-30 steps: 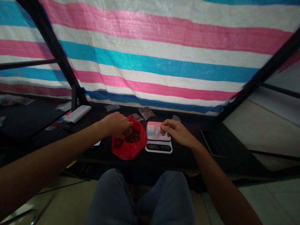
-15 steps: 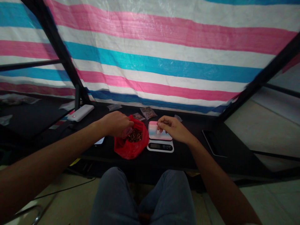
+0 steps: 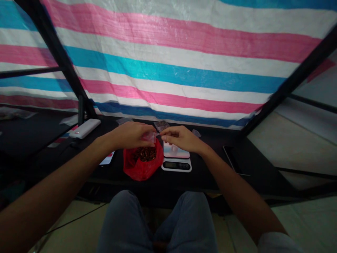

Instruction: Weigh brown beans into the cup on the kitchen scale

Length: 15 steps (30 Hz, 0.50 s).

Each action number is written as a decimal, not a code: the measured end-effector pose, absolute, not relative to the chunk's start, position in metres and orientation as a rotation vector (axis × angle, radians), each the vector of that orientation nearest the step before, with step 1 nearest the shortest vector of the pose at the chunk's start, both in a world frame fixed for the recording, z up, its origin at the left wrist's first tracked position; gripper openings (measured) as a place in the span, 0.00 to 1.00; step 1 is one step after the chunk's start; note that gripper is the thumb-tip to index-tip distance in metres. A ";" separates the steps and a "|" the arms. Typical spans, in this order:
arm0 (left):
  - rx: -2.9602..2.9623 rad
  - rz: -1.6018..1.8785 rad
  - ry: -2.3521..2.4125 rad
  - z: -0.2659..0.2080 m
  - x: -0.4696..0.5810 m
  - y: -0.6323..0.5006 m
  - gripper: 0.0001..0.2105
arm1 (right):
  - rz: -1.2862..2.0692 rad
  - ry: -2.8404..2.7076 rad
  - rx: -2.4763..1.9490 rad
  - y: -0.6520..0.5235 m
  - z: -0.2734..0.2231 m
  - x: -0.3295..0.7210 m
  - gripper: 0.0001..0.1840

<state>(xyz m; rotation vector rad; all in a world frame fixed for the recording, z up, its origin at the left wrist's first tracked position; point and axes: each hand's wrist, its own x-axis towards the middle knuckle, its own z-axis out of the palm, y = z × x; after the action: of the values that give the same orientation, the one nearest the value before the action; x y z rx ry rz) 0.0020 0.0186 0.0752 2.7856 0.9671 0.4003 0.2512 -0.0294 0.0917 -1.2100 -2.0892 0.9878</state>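
Observation:
My left hand (image 3: pixel 134 135) is closed around a small clear plastic bag (image 3: pixel 150 137), held above the red plastic bag. Loose, shiny brown pieces (image 3: pixel 144 154) fill the open red plastic bag (image 3: pixel 143 172); they are too small to identify. My right hand (image 3: pixel 181 138) is pinched at the clear bag's right end, its fingertips meeting or almost meeting the plastic. What those fingertips hold is too small to make out. Below my right hand is a white digital scale (image 3: pixel 176 165) with a shiny weighing plate, beside the red bag.
Behind my hands lie a filled clear packet (image 3: pixel 161 125) and another small plastic bag (image 3: pixel 196 133). A white power bank (image 3: pixel 85 128) and a lit phone (image 3: pixel 107 159) are on the left. A dark tablet or phone (image 3: pixel 233 160) lies right. Striped sheeting (image 3: pixel 173 70) hangs behind the black table.
My left hand has risen out of the red bag with the clear plastic bag. My right hand has moved left from above the scale to the clear bag's end. The view has shifted slightly.

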 end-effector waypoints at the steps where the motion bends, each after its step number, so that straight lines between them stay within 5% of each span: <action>1: 2.763 0.416 0.974 0.074 0.003 0.018 0.28 | 0.984 -2.115 -1.198 -0.028 0.091 0.248 0.15; 7: 2.673 0.459 0.996 0.071 0.008 0.013 0.29 | 0.961 -2.248 -1.109 -0.023 0.083 0.231 0.09; 12: 2.618 0.646 0.965 0.063 0.004 0.022 0.43 | 0.870 -2.210 -1.137 -0.014 0.089 0.252 0.12; 15: 2.535 0.698 1.046 0.045 -0.004 0.038 0.44 | 0.680 -2.035 -1.287 -0.003 0.097 0.290 0.13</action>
<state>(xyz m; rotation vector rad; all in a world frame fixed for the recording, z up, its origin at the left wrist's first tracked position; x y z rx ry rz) -0.0040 0.0382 0.0455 2.5345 1.0465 0.6982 0.2903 -0.0029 0.0965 -1.2872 -2.0354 0.6804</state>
